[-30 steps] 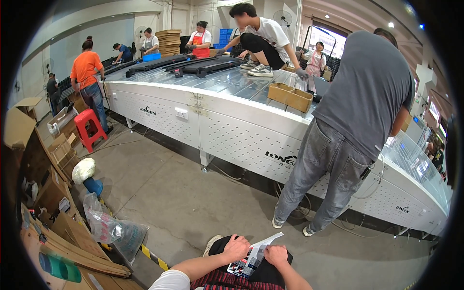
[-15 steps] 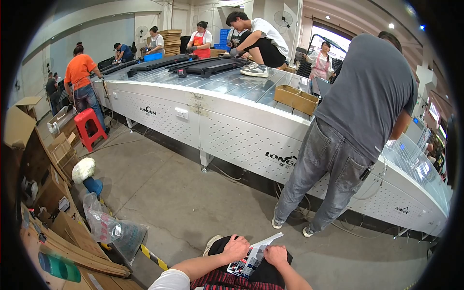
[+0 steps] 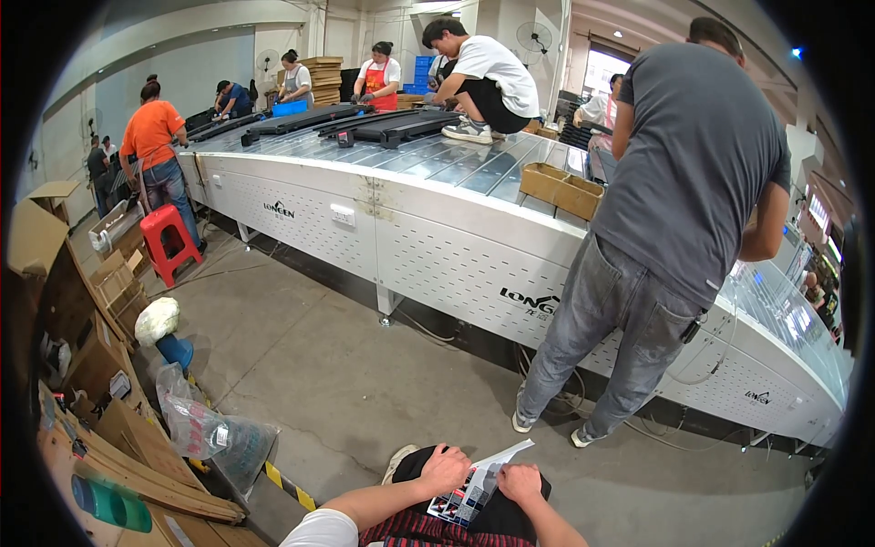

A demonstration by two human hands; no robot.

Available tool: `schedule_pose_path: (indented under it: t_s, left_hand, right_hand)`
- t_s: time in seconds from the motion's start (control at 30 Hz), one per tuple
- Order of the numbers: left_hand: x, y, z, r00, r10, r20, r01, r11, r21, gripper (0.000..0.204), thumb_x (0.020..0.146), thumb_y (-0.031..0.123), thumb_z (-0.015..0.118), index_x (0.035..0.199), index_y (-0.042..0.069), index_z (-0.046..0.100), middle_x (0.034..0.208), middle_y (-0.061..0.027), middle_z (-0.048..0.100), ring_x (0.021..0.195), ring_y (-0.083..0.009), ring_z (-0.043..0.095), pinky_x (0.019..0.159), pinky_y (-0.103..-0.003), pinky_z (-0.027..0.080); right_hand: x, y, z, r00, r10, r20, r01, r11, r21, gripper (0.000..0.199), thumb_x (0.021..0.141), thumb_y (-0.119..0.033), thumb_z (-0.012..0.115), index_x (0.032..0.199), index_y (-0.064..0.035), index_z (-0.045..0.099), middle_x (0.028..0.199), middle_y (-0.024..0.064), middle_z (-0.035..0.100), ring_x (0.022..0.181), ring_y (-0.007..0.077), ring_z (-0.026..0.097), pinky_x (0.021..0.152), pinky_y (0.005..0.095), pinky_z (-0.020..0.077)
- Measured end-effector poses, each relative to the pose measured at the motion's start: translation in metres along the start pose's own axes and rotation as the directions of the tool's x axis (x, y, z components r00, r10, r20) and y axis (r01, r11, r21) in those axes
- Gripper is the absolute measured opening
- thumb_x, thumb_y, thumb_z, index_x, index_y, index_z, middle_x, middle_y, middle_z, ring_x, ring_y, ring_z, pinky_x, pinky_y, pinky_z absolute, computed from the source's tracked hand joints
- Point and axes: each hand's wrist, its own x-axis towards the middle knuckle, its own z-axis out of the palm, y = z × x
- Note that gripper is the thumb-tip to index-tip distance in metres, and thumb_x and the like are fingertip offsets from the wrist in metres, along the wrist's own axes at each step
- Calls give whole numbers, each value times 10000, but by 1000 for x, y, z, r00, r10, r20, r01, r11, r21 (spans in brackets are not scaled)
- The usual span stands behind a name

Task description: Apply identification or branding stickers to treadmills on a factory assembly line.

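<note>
Both the left hand (image 3: 445,469) and right hand (image 3: 519,481) are pinching a thin, light, floppy printed white card (image 3: 476,488) by its edges over the lap.

One red stool (image 3: 170,239), one open cardboard tray (image 3: 561,190) (on the table), one printed sheet (image 3: 476,485).

A thin, glossy printed paper sheet (image 3: 478,483) is pinched at the near edge over dark matt cloth. Rough, dull grey concrete floor (image 3: 346,383) is seen beyond, and matt white perforated metal panels (image 3: 456,264) under a shiny conveyor top; crinkled clear plastic bag (image 3: 214,438) left.
</note>
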Motion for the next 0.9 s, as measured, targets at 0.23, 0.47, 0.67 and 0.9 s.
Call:
schedule_pose_path:
  t_s: [0.23,0.47,0.67,0.9]
  left_hand:
    - [0,0,0,1000,2,-18,-2,1000,-2,198,782,266,533,744,91,618,821,-45,597,923,-193,521,880,-429,337]
    - [0,-1,3,1000,-2,-21,1,1000,-4,197,780,264,536,736,90,617,816,-44,597,923,-194,521,878,-430,338]
    - [1,1,-1,1000,-3,-18,3,1000,-8,186,770,253,540,727,88,614,808,-50,596,921,-196,523,871,-429,341]
    - [1,0,-2,1000,3,-22,-4,1000,-15,145,745,218,545,725,90,612,799,-48,595,904,-196,527,858,-423,342]
  right_hand:
    - [1,2,4,998,-10,-59,9,1000,-23,274,763,-313,474,778,-97,643,764,118,638,747,261,612,725,396,430]
    - [1,-1,0,1000,1,-28,-1,1000,-9,279,771,-321,472,803,-104,644,778,117,639,763,264,611,742,397,423]
    - [0,0,-1,1000,7,-10,-7,1000,-8,286,780,-330,469,819,-107,643,796,118,639,772,266,610,748,399,420]
    - [0,0,2,996,-13,-87,15,1000,18,274,770,-321,492,757,-94,644,739,129,632,740,283,607,730,408,423]
